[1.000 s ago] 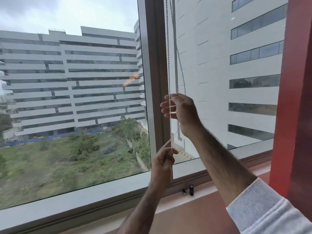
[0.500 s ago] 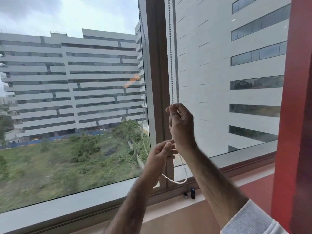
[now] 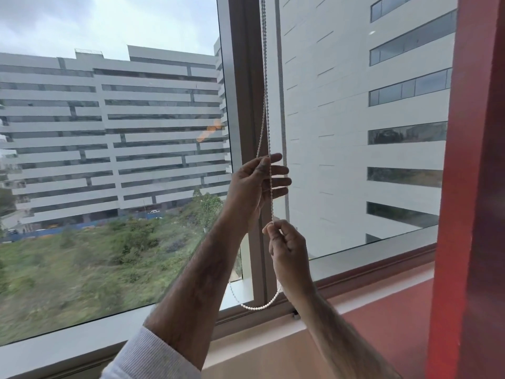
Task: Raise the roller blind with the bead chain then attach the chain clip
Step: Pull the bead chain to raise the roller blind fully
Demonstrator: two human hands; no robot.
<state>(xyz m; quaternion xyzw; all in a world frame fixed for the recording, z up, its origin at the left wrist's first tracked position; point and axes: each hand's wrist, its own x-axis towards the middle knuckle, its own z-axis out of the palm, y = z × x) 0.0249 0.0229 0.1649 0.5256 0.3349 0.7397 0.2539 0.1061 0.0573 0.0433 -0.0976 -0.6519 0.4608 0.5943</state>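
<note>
The white bead chain (image 3: 264,77) hangs down in front of the grey window mullion (image 3: 244,105). Its bottom loop (image 3: 259,306) dangles just above the sill. My left hand (image 3: 252,187) is the higher one and pinches the chain between thumb and forefinger, with the other fingers spread. About a hand's length below it, my right hand (image 3: 288,250) is closed on a strand of the chain. A small dark fitting (image 3: 295,315) sits on the sill, half hidden behind my right forearm. The roller blind itself is above the top of the view.
Large window panes fill the view, with buildings and grass outside. A red column (image 3: 470,187) stands close on the right. The pale sill (image 3: 355,305) runs below the glass.
My left hand has risen from below my right hand to above it on the chain. My right hand has dropped lower and grips the chain there.
</note>
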